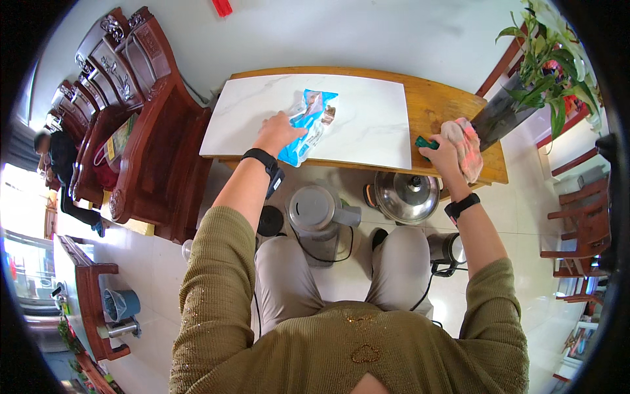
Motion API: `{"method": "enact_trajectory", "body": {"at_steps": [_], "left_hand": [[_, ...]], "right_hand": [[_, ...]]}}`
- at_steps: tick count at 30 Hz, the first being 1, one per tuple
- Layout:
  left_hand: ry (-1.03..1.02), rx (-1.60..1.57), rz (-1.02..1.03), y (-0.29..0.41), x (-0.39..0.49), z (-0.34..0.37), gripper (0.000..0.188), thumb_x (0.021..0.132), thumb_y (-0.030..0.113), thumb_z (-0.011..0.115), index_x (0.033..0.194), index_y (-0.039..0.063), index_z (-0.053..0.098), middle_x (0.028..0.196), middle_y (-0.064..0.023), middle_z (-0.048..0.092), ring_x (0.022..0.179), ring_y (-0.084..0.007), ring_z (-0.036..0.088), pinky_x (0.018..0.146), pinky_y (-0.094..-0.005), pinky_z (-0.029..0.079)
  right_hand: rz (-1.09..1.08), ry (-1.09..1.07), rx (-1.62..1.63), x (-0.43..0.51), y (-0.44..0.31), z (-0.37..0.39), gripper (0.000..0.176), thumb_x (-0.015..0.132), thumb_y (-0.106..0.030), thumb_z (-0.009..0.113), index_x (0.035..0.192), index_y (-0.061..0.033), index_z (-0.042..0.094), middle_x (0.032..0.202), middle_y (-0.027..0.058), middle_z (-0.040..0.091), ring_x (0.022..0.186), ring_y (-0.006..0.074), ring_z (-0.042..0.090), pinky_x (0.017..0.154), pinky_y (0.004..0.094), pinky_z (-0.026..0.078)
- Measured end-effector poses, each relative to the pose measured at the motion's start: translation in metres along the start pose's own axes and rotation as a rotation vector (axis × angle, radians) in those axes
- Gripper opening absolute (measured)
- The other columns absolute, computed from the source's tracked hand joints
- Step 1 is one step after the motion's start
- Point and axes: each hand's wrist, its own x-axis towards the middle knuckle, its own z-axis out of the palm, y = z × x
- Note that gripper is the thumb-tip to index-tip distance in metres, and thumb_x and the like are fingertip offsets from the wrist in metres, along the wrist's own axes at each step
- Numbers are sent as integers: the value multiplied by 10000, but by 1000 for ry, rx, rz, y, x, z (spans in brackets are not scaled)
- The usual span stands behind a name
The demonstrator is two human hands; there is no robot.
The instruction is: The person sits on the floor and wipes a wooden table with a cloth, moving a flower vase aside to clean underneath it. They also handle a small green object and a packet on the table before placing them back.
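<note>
A blue and white plastic food package (pixel 311 129) with clear windows lies slantwise on a white marble-patterned board (pixel 374 108). My left hand (pixel 279 132) grips its left side, thumb across the blue film. What is inside shows only as brown pieces through the clear part. To the right, my right hand (pixel 444 153) has its fingers around a small dark green object (pixel 426 143), partly hidden and too small to name surely. This hand is above the bare wood of the table (pixel 433 111), just right of the board. Touching or close beside it lies a crumpled pink and beige cloth (pixel 465 147).
A grey vase (pixel 507 111) with leafy plants stands by the table's right end. Below are a grey kitchen appliance (pixel 312 209), a lidded steel pan (pixel 407 197) and a kettle (pixel 447 247) with cords. Carved wooden chairs (pixel 162 133) line the left, where another person (pixel 64 157) sits.
</note>
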Motion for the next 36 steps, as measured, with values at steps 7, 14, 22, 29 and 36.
{"method": "enact_trajectory", "body": {"at_steps": [7, 14, 22, 29, 36], "left_hand": [[-66, -24, -13, -9, 8, -1, 884, 682, 548, 833, 1314, -31, 618, 1287, -277, 659, 1213, -421, 632, 1038, -456, 509], [10, -123, 16, -12, 7, 3, 860, 674, 494, 845, 1343, 8, 610, 1259, -249, 691, 1175, -384, 666, 1009, -436, 526], [124, 61, 360, 47, -52, -21, 745, 784, 325, 824, 1391, 4, 535, 1200, -237, 702, 1136, -398, 670, 973, -464, 533], [55, -13, 487, 86, -76, -38, 570, 824, 263, 789, 1288, 16, 567, 1068, -248, 711, 1030, -429, 675, 887, -503, 535], [35, -96, 577, 93, -75, -38, 552, 832, 235, 791, 1290, 17, 573, 1125, -246, 700, 1065, -435, 664, 896, -489, 535]], "right_hand": [[-173, -50, -447, -5, -15, 1, 570, 894, -403, 717, 1259, 22, 611, 1203, 218, 636, 1145, 389, 631, 946, 454, 524], [-356, -84, -451, -5, -72, -18, 751, 886, -258, 718, 1504, -26, 361, 1470, 241, 467, 1178, 410, 622, 913, 490, 564], [-860, -248, -75, -18, -182, 15, 1124, 730, -58, 817, 1632, -189, 160, 1614, 262, 322, 1034, 403, 688, 866, 467, 579], [-735, -293, -210, 0, -197, 25, 746, 773, -111, 799, 1448, -140, 484, 1189, 156, 632, 947, 364, 700, 765, 477, 578], [-765, -207, -142, -3, -189, 14, 546, 823, -137, 780, 1318, -115, 551, 1067, 132, 667, 938, 341, 707, 769, 465, 576]]}}
